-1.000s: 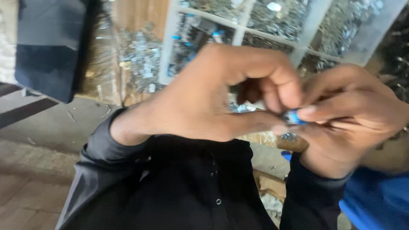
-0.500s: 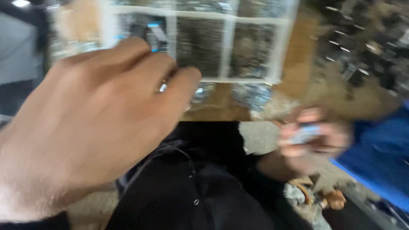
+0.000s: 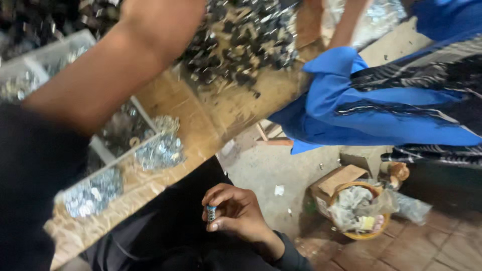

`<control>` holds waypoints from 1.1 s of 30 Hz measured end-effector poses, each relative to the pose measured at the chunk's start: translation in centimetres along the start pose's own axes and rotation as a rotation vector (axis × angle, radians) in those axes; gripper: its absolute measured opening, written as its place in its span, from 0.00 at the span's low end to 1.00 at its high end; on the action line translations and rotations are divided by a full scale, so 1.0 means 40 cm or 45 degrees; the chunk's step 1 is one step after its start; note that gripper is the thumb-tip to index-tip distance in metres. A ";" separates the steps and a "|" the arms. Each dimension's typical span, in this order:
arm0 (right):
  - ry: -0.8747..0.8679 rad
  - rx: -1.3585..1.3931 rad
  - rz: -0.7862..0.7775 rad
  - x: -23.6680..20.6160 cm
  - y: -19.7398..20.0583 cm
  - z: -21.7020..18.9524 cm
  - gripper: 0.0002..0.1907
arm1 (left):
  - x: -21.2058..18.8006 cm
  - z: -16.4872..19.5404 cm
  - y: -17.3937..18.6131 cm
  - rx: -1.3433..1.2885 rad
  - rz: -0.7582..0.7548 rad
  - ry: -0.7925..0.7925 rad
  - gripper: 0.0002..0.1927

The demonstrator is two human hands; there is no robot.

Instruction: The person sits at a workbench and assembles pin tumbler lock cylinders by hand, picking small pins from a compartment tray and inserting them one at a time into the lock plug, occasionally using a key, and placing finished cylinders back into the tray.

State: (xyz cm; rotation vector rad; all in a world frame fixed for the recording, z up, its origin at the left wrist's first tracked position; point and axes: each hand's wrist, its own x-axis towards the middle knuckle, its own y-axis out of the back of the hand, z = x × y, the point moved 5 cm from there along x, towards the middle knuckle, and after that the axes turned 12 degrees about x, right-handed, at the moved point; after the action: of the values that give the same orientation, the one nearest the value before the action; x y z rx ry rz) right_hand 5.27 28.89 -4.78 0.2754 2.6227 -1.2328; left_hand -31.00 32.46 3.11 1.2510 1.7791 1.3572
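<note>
Head view, the only one I had. A second before, both my hands had met at chest height over the same little part. By this moment they had split. My left forearm (image 3: pixel 115 65) had swung up and across the picture, bare from the black sleeve upward and blurred. It ran out past the top edge above the wooden table (image 3: pixel 201 125). My left hand itself was beyond the frame, so I could not tell whether its fingers were apart or closed.

My right hand (image 3: pixel 236 213) had dropped low over my lap, against my black clothes. Its thumb and fingertips (image 3: pixel 217 227) were clamped on the small blue-and-silver piece (image 3: pixel 211 213), which stood upright in the pinch with the blue end on top. The piece was now carried by that hand alone, well apart from the table, and it was no longer being worked with both hands.

On the table, under my forearm, lay the white divided tray (image 3: pixel 145 123). Shiny small metal pieces (image 3: pixel 160 150) were heaped in and beside its compartments. Farther along the table sat a heap of darker metal parts (image 3: pixel 241 45).

To the right stood another person in a blue garment (image 3: pixel 361 110). On the floor below them sat a cardboard box (image 3: pixel 336 180) and, just beside it, a round basket (image 3: pixel 359 235) stuffed with scraps.
</note>
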 end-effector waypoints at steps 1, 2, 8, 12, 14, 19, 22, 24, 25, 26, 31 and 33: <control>0.040 -0.006 0.011 0.011 0.001 -0.006 0.18 | 0.001 -0.012 0.003 0.005 0.071 0.060 0.10; 0.044 -0.034 0.003 0.025 0.001 -0.009 0.18 | -0.004 -0.020 0.003 0.012 0.158 0.100 0.11; 0.033 -0.136 -0.211 0.083 -0.066 -0.025 0.16 | -0.035 0.000 -0.056 -0.076 0.448 0.095 0.06; 0.055 -0.067 -0.200 0.104 -0.131 -0.005 0.17 | -0.059 -0.028 -0.024 -0.348 0.478 0.093 0.08; 0.033 -0.087 -0.262 0.123 -0.152 0.002 0.17 | -0.103 -0.087 0.060 -0.444 0.627 0.111 0.07; -0.025 0.028 -0.220 0.145 -0.168 0.035 0.18 | -0.371 -0.178 0.248 -0.742 0.189 0.254 0.08; -0.022 0.122 -0.261 0.159 -0.155 0.021 0.18 | -0.580 -0.132 0.324 -0.323 0.348 0.105 0.07; 0.033 0.081 -0.261 0.171 -0.138 -0.008 0.18 | -0.673 -0.084 0.308 -0.517 0.343 0.124 0.05; 0.060 0.059 -0.259 0.177 -0.131 -0.025 0.18 | -0.694 -0.051 0.287 -0.646 0.355 0.146 0.04; 0.115 0.030 -0.268 0.187 -0.125 -0.045 0.18 | -0.719 -0.026 0.284 -0.790 0.374 0.211 0.04; 0.371 -0.173 -0.300 0.174 -0.095 -0.170 0.22 | -0.683 0.137 0.256 -1.271 0.429 0.762 0.09; 0.577 -0.138 -0.203 0.142 -0.073 -0.227 0.23 | -0.602 0.232 0.212 -1.190 0.340 0.784 0.09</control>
State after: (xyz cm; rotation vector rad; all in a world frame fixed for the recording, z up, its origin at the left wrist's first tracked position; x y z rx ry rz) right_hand -2.07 34.49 1.36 0.3698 3.1412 -1.1826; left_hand -10.63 14.69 5.82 0.5700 1.0069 2.5092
